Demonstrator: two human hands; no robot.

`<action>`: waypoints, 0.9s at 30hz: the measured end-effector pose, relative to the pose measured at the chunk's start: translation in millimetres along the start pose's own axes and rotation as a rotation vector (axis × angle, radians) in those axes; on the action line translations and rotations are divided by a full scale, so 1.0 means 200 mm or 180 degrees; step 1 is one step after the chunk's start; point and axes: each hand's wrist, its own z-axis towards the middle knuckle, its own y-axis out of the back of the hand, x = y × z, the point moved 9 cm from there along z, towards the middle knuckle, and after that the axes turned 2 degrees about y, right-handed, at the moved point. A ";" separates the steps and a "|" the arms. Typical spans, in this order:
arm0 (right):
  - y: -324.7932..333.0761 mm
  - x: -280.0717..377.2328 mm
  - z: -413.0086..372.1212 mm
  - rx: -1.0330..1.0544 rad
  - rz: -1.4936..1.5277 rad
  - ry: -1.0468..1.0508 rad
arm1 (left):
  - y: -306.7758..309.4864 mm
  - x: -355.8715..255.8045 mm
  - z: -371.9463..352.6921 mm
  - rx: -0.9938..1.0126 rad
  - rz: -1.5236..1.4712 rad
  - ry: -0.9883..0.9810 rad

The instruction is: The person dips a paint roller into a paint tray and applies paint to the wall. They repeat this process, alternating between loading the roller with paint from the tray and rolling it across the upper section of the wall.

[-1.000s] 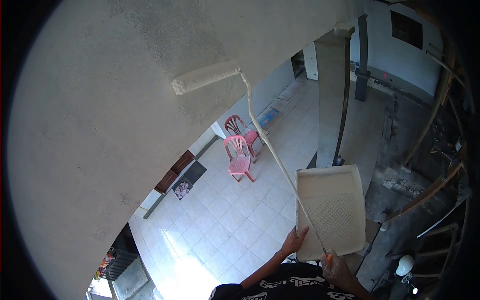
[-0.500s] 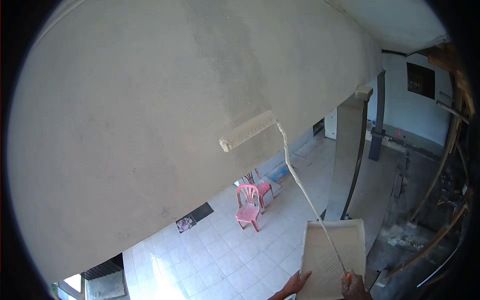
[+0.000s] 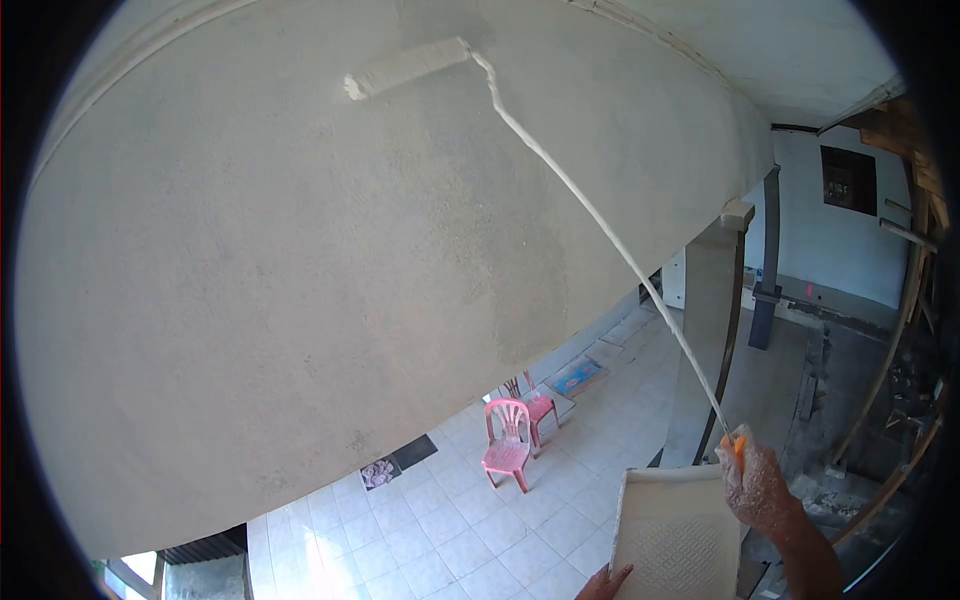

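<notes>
A paint roller (image 3: 410,70) loaded with pale paint lies against the upper part of the grey-beige wall (image 3: 250,250). Its long, paint-coated rod runs down to an orange handle, and my right hand (image 3: 757,490), spattered with paint, is wrapped around that handle. Below, my left hand (image 3: 605,583) grips the left edge of a paint tray (image 3: 622,520) at the bottom of the view. The tray has a ribbed slope and holds pale paint. A darker, damp-looking band runs down the wall below the roller.
Far below, pink plastic chairs (image 3: 508,450) stand on the white tiled floor (image 3: 450,540). A grey column (image 3: 700,330) rises on the right. Behind it are wooden poles (image 3: 890,340) and a dark grey floor. A pale ceiling (image 3: 790,50) meets the wall at upper right.
The roller has moved up and slightly left along the wall. My right hand has risen from over the tray with the handle. My left hand stays at the tray's edge, lower in view.
</notes>
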 end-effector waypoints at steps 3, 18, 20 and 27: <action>0.04 0.04 0.00 0.0036 -0.0087 -0.0048 | -0.02 0.01 -0.01 0.0067 -0.0221 0.0236; -0.03 0.13 0.20 -0.0064 -0.1169 0.1055 | 0.01 -0.09 -0.18 -0.0245 -0.0743 0.0737; 0.03 0.29 0.22 0.0086 -0.0865 0.0479 | 0.01 -0.10 -0.18 -0.0241 -0.0763 0.0710; -0.33 0.19 0.04 0.0110 -0.0320 0.0808 | 0.04 -0.12 -0.21 -0.0270 -0.0859 0.0671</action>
